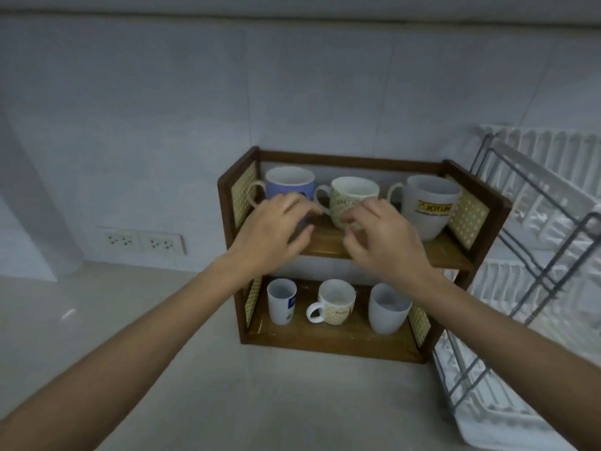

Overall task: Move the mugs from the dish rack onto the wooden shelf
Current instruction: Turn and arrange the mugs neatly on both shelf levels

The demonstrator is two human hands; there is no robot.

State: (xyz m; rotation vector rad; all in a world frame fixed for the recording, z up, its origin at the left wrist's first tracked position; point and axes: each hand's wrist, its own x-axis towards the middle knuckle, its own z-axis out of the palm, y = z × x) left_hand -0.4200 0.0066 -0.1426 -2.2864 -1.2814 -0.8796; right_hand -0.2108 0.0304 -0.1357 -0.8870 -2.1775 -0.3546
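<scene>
Both hands hover at the shelf's [325, 247] top board front edge — left hand [276, 229] loose and open, right hand [380, 237] curled around nothing. The cream mug [353, 196] stands upright between them, just behind the right fingers [354, 219], its handle pointing left; the right hand looks nearer.

Blue mug [290, 185] front hidden behind left hand [273, 234]; cream mug [353, 198] print partly covered by right hand [387, 244]; rack [533, 255] cut off at right edge.

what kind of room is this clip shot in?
Most likely a home kitchen counter. A wire dish rack stands at the right, a small wooden shelf holds six mugs, and twin wall sockets sit just above the pale countertop.
</scene>
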